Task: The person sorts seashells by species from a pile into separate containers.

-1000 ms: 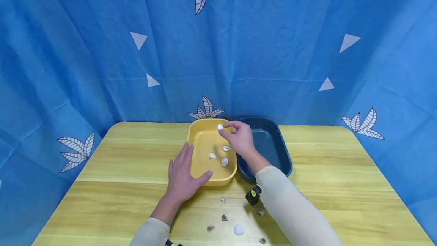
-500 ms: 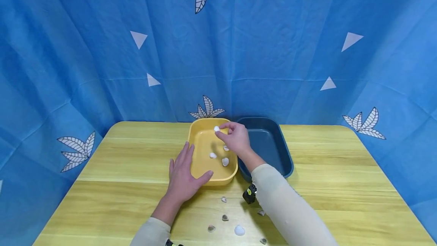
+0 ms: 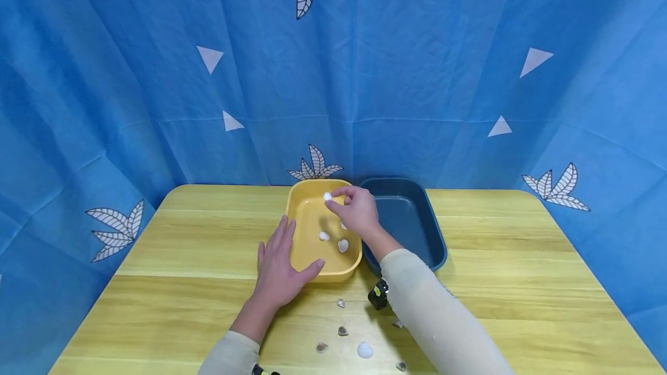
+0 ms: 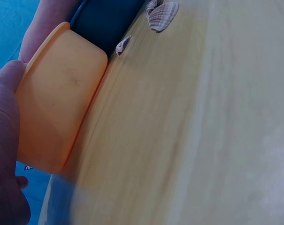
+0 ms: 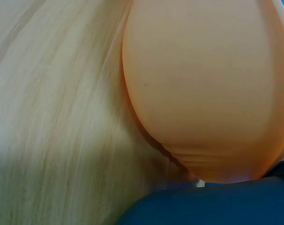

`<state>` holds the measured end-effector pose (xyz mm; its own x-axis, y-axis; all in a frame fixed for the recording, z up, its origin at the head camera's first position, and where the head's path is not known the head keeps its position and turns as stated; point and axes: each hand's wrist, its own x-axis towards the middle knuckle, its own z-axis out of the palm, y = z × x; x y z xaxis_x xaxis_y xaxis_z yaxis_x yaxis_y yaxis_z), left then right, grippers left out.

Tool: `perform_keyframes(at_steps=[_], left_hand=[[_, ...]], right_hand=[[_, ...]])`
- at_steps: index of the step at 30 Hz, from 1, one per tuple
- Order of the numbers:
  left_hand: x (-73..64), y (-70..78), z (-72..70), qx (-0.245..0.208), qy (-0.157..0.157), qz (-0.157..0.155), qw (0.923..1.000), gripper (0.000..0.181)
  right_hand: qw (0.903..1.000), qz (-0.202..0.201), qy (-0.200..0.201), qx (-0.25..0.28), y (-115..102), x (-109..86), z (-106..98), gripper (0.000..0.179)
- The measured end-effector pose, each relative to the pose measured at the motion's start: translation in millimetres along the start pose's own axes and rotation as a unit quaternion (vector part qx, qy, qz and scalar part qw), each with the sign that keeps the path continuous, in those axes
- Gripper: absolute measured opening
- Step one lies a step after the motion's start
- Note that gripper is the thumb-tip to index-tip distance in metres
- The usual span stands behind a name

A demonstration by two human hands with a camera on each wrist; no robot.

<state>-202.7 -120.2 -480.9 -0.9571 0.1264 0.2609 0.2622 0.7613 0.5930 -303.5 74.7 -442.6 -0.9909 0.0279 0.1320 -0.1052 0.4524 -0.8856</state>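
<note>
My right hand (image 3: 359, 211) pinches a small white seashell (image 3: 327, 196) between thumb and fingertips, over the far half of the yellow tray (image 3: 311, 213). Inside that tray lie white shells: one (image 3: 324, 236) near the middle, another (image 3: 343, 246) at the near right, and a third partly hidden under the right hand. My left hand (image 3: 281, 268) rests with spread fingers on the tray's left side, its thumb at the near rim. The left wrist view shows the thumb (image 4: 5, 108) against the tray's outer wall (image 4: 62, 98). Neither the right hand nor its shell shows in the right wrist view.
A dark blue tray (image 3: 403, 221) stands against the yellow one's right side. On the wooden table (image 3: 198, 294) in front, several shells are scattered, among them a larger white one (image 3: 365, 350) and a small brownish one (image 3: 342, 331). A blue curtain (image 3: 406, 74) hangs behind.
My right hand has shifted a little to the left over the yellow tray, carrying the white seashell with it. My left hand has stayed in place.
</note>
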Motion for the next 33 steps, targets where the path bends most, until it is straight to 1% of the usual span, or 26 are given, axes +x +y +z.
perform_keyframes(at_steps=[9, 16, 22, 24, 29, 33], left_hand=[[1.0, 0.7, 1.0, -0.007, 0.005, 0.003, 1.0, 0.104], [0.4, 1.0, 3.1, -0.003, 0.003, 0.001, 1.0, 0.104], [-0.4, -0.6, 4.3, -0.002, 0.003, -0.003, 1.0, 0.104], [-0.4, -1.9, 4.7, 0.0, 0.007, -0.001, 1.0, 0.104], [-0.8, -3.7, 4.7, 0.003, 0.016, 0.004, 0.9999, 0.106], [-1.0, -2.1, 2.2, 0.0, 0.01, -0.001, 1.0, 0.106]], right_hand=[[0.9996, -0.007, -0.008, -0.024, -0.4, -0.3, -2.2, 0.028], [0.9999, 0.003, -0.008, 0.009, 1.7, -4.7, -6.9, 0.028], [0.9998, -0.003, -0.008, 0.019, -1.4, -13.4, -19.5, 0.029], [0.9998, -0.012, -0.007, 0.016, -2.3, -16.1, -24.2, 0.029], [0.9988, -0.037, -0.006, 0.03, -5.0, -23.5, -35.4, 0.027], [0.9981, -0.044, -0.005, 0.042, -9.3, -33.2, -44.0, 0.023]])
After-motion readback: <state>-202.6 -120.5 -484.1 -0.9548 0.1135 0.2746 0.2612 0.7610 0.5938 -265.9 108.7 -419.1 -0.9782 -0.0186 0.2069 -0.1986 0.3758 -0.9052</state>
